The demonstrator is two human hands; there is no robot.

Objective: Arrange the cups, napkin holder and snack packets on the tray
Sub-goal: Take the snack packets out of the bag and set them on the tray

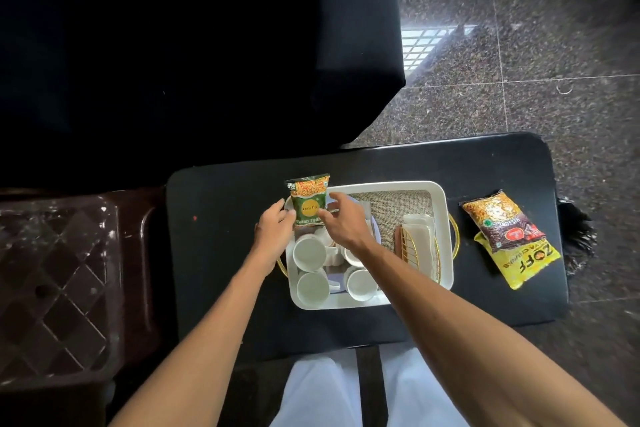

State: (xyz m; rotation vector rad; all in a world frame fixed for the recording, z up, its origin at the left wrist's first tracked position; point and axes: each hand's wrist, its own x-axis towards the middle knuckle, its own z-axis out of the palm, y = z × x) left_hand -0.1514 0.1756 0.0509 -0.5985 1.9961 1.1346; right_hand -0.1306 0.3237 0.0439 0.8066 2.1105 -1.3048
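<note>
A white tray [440,194] with gold handles sits on a black table [225,253]. Several white cups [309,252] stand in its left half, and a gold wire napkin holder [417,246] with white napkins stands in its right half on a burlap mat. A green snack packet [309,201] is held upright over the tray's far left corner. My left hand [275,227] grips its left edge and my right hand [344,220] its right edge. Two more packets lie on the table right of the tray: a brown one [502,218] overlapping a yellow one [523,263].
A dark armchair [173,45] stands behind the table. A brown plastic stool [59,288] is at the left. Speckled stone floor lies to the right and behind. A black tasselled thing [578,236] pokes out at the table's right edge.
</note>
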